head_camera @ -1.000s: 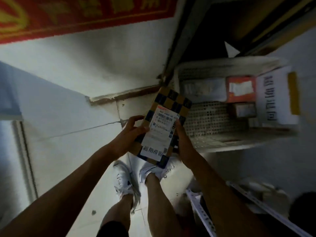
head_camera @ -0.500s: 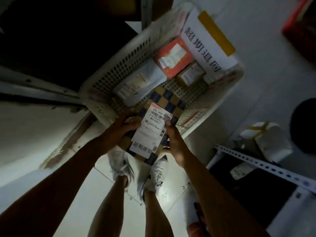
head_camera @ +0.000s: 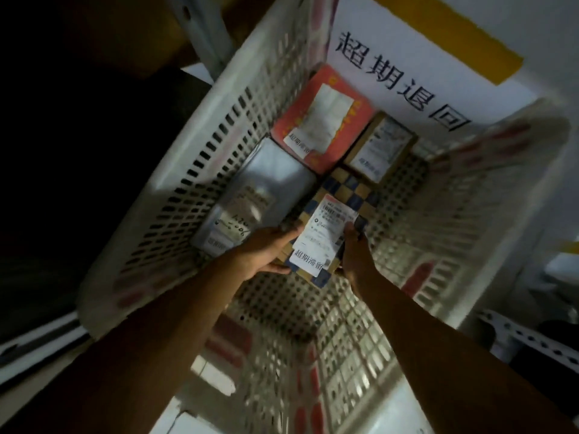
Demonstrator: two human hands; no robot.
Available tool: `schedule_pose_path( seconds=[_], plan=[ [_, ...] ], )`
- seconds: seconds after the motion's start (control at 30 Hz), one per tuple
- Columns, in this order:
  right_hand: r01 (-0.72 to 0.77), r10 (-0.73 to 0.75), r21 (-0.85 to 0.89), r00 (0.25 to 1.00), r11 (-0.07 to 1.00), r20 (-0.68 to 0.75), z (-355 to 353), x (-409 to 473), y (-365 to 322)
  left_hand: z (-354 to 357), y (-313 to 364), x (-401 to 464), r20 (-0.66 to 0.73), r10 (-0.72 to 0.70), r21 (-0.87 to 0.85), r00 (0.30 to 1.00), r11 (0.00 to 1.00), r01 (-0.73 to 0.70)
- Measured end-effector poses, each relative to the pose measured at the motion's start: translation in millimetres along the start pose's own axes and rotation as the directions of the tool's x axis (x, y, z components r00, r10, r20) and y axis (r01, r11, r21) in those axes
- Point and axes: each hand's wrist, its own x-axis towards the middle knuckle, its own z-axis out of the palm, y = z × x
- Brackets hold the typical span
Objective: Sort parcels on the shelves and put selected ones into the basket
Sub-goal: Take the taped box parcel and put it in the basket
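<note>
A checkered blue-and-tan parcel (head_camera: 343,192) with a white shipping label lies low inside the white perforated basket (head_camera: 200,158), near its floor. My left hand (head_camera: 266,249) grips the parcel's left edge and my right hand (head_camera: 352,249) grips its right edge. Beside it in the basket lie a grey plastic mailer (head_camera: 257,195), a red parcel (head_camera: 322,117) with a white label, and a small brown box (head_camera: 380,145). My forearms hide the parcel's near end.
A white paper sign (head_camera: 407,79) with black characters and a yellow tape strip is fixed to the basket's far wall. A grey metal shelf post (head_camera: 203,36) stands at the upper left. A perforated shelf rail (head_camera: 526,333) runs at the lower right. Left of the basket is dark.
Both hands have carried the checkered parcel from above the basket's rim down into the basket. The view has closed in on the basket.
</note>
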Motion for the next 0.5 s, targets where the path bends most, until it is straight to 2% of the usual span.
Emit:
schedule_pose_path(
  seconds=[0.07, 0.13, 0.2, 0.27, 0.33, 0.43, 0.5],
  plan=[
    [0.006, -0.005, 0.092, 1.000, 0.996, -0.020, 5.2, 21.0, -1.7, -0.5, -2.5, 34.4, -0.175, 0.087, 0.003, 0.981, 0.996, -0.088],
    [-0.024, 0.025, 0.070, 1.000, 0.997, -0.018, 8.8, 42.2, -2.4, -1.6, -16.0, 63.4, -0.352, 0.147, 0.016, 0.925, 0.988, -0.151],
    [-0.039, 0.038, -0.008, 0.999, 0.999, -0.029, 10.2, 52.1, 8.2, 1.3, -32.8, 80.7, -0.438, 0.144, -0.083, 0.887, 0.976, -0.199],
    [-0.041, 0.042, 0.009, 0.999, 0.999, -0.029, 8.0, 48.1, 12.9, 6.0, -47.7, 86.1, -0.523, 0.101, -0.170, 0.847, 0.961, -0.220],
    [-0.034, 0.034, -0.002, 0.998, 0.999, -0.062, 5.9, 38.5, 6.3, 14.8, -50.6, 76.6, -0.553, 0.102, -0.192, 0.827, 0.950, -0.245],
    [-0.023, 0.004, -0.120, 0.988, 0.992, -0.155, 7.1, 13.8, -8.5, 21.2, -47.9, 55.7, -0.472, 0.069, -0.286, 0.879, 0.931, -0.227],
    [-0.026, -0.012, -0.240, 0.988, 0.971, -0.154, 6.4, -13.2, -15.8, 19.2, -44.8, 35.6, -0.436, 0.071, -0.256, 0.897, 0.946, -0.200]
  ],
)
